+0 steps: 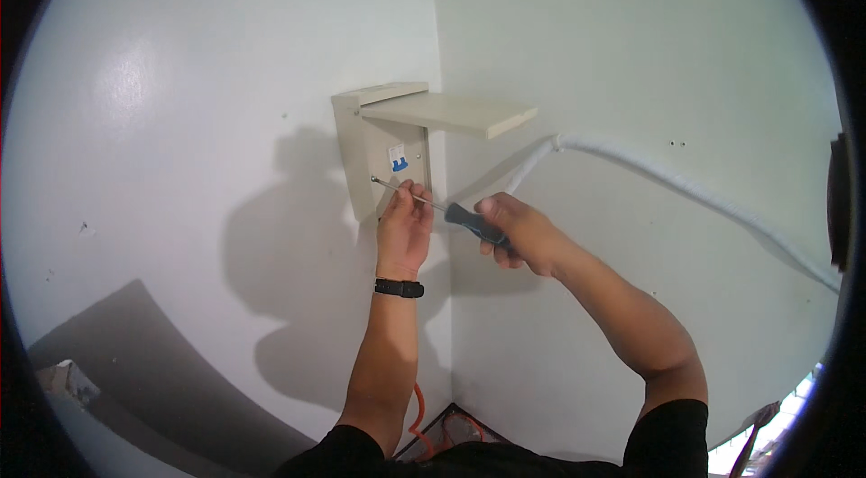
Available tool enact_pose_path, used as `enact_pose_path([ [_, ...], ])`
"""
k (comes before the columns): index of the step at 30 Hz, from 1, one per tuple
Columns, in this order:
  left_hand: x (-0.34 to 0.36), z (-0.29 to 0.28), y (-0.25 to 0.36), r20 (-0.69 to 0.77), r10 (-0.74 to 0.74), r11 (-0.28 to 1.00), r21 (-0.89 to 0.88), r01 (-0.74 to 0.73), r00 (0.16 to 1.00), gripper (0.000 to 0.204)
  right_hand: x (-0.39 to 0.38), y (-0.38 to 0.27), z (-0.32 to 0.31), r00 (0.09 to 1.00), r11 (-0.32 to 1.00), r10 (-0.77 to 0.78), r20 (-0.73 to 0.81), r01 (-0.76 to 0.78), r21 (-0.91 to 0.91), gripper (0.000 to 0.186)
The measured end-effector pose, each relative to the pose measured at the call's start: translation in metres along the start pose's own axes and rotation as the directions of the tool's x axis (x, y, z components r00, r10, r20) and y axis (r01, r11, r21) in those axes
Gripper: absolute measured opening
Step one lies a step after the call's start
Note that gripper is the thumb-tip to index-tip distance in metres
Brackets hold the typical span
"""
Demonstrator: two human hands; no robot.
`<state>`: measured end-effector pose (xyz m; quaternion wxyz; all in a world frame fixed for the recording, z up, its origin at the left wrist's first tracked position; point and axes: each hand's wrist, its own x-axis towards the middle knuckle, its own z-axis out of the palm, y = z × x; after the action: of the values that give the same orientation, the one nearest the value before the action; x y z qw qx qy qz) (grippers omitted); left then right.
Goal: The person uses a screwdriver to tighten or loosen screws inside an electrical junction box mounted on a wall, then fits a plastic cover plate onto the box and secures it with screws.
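A beige electrical box (348, 158) hangs on the wall near the corner, its cover (451, 112) swung up and sticking out. Inside, a small white circuit breaker (398, 156) with blue levers shows through the inner panel. My right hand (521, 234) is wrapped round the dark handle of a screwdriver (475, 224). Its shaft slants up and left, with the tip at a screw (374, 179) on the panel's left side. My left hand (406, 221) is below the breaker, thumb and fingers closed about the shaft. It partly hides the lower panel.
A white wrapped cable (667, 177) runs along the right wall from near the box, fixed by a clip (557, 142). An orange cable (418, 410) hangs low by the corner. A dark object (839, 203) stands out at the right edge.
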<state>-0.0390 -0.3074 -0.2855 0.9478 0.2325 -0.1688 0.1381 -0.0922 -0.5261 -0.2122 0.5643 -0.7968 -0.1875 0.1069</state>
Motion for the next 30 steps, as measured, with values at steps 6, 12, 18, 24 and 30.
enact_pose_path([
  [6, 0.017, -0.020, 0.002, 0.115, -0.024, 0.997, -0.071, 0.032, 0.993, 0.021, -0.012, 0.021, 0.011, 0.511, 0.163, -0.851, 0.119, 0.474, -0.865, 0.046],
  [12, 0.004, -0.012, 0.001, 0.067, 0.015, 1.000, 0.025, -0.016, 0.998, 0.020, -0.019, 0.012, 0.017, 0.991, 0.988, -0.106, -0.077, 0.114, 0.107, 0.047],
  [18, 0.013, -0.023, 0.001, 0.043, -0.024, 0.999, 0.025, 0.023, 0.999, 0.019, -0.008, 0.032, 0.017, 0.436, 0.108, -0.885, 0.162, 0.531, -0.841, 0.045],
  [24, 0.004, -0.005, 0.006, 0.042, 0.018, 1.000, 0.012, -0.018, 0.999, 0.015, -0.010, 0.017, 0.020, 0.898, 0.908, -0.415, -0.145, 0.419, 0.000, 0.043],
  [30, 0.019, -0.027, 0.005, 0.118, -0.033, 0.998, 0.055, 0.026, 0.993, 0.021, -0.018, -0.002, 0.026, 0.659, 0.519, -0.751, -0.039, 0.554, -0.651, 0.045],
])
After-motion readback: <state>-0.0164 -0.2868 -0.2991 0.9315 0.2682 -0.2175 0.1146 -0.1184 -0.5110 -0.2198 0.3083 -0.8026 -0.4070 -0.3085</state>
